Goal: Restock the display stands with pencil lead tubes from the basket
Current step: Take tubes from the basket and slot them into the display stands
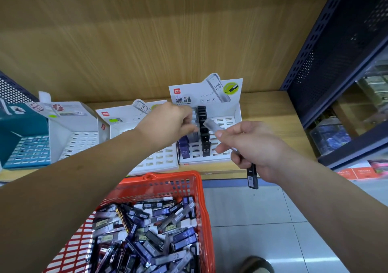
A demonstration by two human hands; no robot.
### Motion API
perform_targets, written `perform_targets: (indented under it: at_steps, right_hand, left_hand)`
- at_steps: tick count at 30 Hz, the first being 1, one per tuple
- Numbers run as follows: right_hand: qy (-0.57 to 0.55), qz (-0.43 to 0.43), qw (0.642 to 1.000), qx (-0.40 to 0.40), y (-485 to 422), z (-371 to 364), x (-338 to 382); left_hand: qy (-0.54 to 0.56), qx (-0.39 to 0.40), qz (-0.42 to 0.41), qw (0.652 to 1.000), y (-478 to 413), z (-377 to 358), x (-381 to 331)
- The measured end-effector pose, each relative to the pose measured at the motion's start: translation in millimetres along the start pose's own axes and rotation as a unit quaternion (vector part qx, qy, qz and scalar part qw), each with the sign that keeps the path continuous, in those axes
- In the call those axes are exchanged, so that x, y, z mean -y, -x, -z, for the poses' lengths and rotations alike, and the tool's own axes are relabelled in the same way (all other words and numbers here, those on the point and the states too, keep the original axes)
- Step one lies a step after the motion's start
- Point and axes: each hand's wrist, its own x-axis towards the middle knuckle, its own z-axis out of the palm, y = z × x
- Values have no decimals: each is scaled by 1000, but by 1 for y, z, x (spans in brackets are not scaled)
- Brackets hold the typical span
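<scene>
A red plastic basket below the shelf holds several loose pencil lead tubes. On the shelf, a white display stand carries a column of black tubes, with grey and purple tubes to their left. My left hand reaches over that stand, its fingers pinching a grey tube at the slots. My right hand hovers in front of the stand and grips a few tubes: a clear one pokes out at the top, a black one hangs below the palm.
A second white stand with bare slots, another white stand and a teal stand line the wooden shelf to the left. A dark perforated metal rack rises at the right. Tiled floor and a shoe lie below.
</scene>
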Motion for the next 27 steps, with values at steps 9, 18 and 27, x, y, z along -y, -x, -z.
perform_targets:
  at_steps: [9, 18, 27]
  right_hand:
    - [52, 51, 996, -41, -5, 6, -1]
    - [55, 113, 988, -91, -4, 6, 2]
    - [54, 122, 989, -65, -9, -5, 7]
  left_hand:
    - [58, 5, -25, 998, 8, -13, 10]
    - [43, 13, -49, 998, 12, -24, 1]
    - [34, 18, -8, 999, 10, -14, -1]
